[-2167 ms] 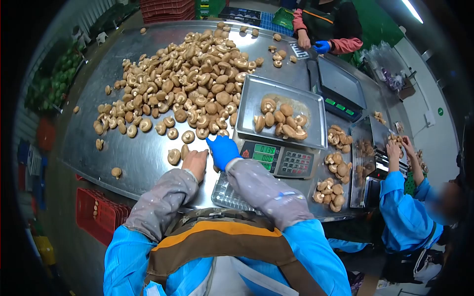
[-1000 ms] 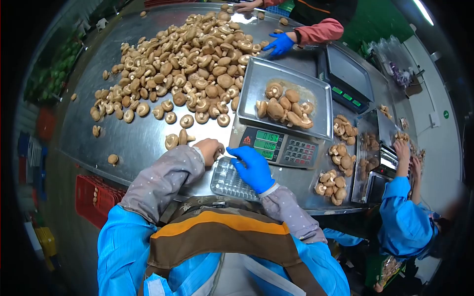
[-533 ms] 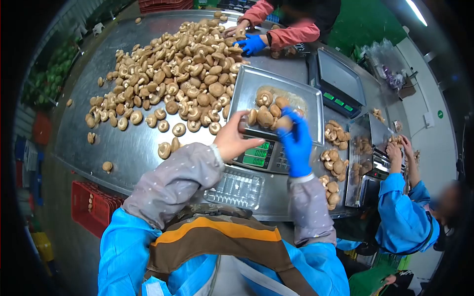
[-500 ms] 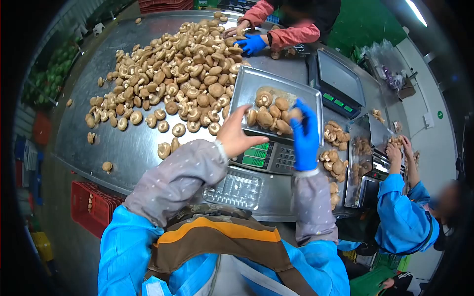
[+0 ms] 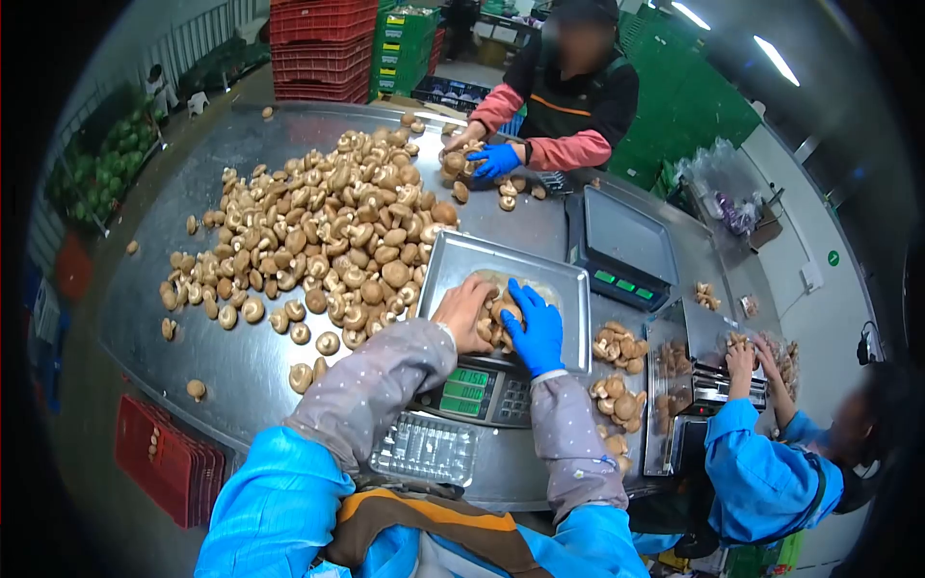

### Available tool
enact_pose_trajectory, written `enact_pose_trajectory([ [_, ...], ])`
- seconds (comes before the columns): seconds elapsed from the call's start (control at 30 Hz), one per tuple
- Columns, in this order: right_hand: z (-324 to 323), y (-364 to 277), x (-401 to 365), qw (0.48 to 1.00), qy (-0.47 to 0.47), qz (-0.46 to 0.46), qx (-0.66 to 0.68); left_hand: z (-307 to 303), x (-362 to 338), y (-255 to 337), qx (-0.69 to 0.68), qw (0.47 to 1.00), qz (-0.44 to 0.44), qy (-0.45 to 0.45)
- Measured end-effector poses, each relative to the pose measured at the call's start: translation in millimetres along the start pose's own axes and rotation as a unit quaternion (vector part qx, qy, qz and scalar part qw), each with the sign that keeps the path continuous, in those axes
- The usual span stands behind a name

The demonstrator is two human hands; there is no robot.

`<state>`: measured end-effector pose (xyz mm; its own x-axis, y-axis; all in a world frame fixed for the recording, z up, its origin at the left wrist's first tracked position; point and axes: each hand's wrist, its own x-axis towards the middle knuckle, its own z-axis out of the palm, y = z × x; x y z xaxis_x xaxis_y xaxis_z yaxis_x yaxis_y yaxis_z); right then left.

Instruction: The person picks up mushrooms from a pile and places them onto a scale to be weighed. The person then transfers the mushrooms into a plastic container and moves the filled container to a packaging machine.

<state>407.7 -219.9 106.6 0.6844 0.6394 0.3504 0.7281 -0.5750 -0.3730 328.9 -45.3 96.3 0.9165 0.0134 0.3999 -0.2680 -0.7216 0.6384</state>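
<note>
Between my two hands is a small heap of shiitake mushrooms [image 5: 497, 314] on the metal pan of a scale [image 5: 576, 332]. My bare left hand [image 5: 464, 313] curls around the heap's left side, its fingers pressed to the caps. From the right, my blue-gloved right hand [image 5: 535, 332] wraps over the other side, fingers bent onto the mushrooms. The palms hide part of the heap. Green digits glow on the scale's display [image 5: 466, 391]. Just left of the pan spreads a large pile of mushrooms [image 5: 328, 231].
A clear plastic tray [image 5: 424, 449] lies before the scale. Mushroom portions [image 5: 619, 347] sit to the right, near a second scale [image 5: 631, 241]. Across the metal table [image 5: 231, 361], a person [image 5: 568, 116] handles mushrooms; another [image 5: 771, 462] works at right. Red crates [image 5: 164, 453] stand lower left.
My hands have come together from either side of the heap and closed around the mushrooms. The view has tilted up. The co-worker across the table now has mushrooms gathered between both hands.
</note>
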Motion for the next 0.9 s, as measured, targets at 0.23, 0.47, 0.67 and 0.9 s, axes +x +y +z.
enact_pose_trajectory([
  [0.23,9.8,5.3,2.6,0.996,0.051,-0.028,0.066,7.6,-4.8,1.8,-0.024,1.000,-0.012,0.017],
  [0.47,-12.2,61.0,-2.4,0.941,0.102,0.137,0.293,-2.7,0.5,-13.7,0.051,0.997,-0.058,-0.022],
  [0.67,16.1,84.6,-18.5,0.901,0.073,0.179,0.388,-15.3,13.1,-9.6,-0.033,0.947,-0.290,-0.132],
  [0.9,23.0,75.0,-5.5,0.909,0.051,0.231,0.342,-11.5,14.3,-10.5,-0.041,0.952,-0.265,-0.148],
])
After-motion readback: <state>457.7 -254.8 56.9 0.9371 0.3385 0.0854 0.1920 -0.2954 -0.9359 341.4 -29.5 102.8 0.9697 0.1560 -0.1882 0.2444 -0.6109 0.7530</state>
